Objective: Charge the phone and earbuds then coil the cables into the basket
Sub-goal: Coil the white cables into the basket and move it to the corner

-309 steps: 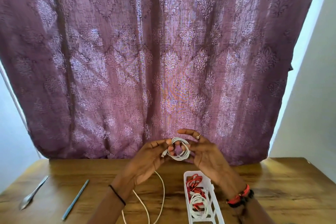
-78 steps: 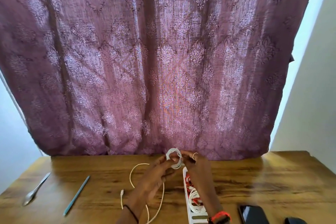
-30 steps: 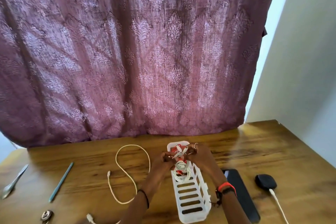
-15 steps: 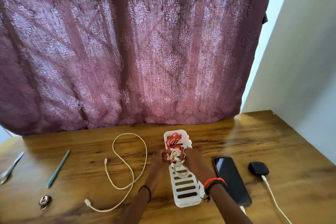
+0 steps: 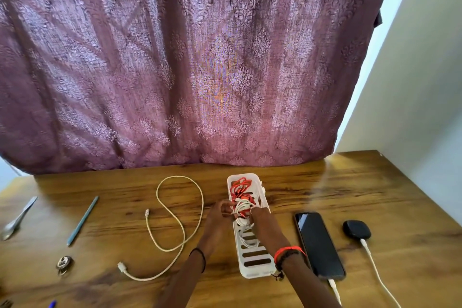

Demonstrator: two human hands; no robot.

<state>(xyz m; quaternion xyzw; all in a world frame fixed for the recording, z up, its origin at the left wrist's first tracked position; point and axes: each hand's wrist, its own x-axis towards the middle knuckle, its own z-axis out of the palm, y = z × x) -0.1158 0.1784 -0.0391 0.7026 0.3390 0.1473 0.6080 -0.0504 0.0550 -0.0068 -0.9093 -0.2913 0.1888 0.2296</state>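
Observation:
A long white slotted basket [image 5: 257, 264] lies on the wooden table [image 5: 325, 187]. It holds a red cable [image 5: 239, 189] at its far end and white cable coils. My left hand [image 5: 220, 216] and my right hand [image 5: 262, 222] both grip a coiled white cable [image 5: 243, 209] low in the middle of the basket. A second white cable [image 5: 180, 217] lies loose in loops left of the basket. Right of the basket lie a black phone [image 5: 318, 242] and a black earbuds case [image 5: 356, 229], each with a white cable plugged in.
At the table's left lie a spoon [image 5: 16, 219], a teal pen [image 5: 82, 220] and a small round metal object [image 5: 64, 263]. A purple patterned curtain [image 5: 187, 62] hangs behind the table. A pale wall [image 5: 420, 87] stands at the right.
Both hands brought the white coil down from the air into the basket. The view tilted downward, so the phone, the earbuds case and the loose cable came into sight.

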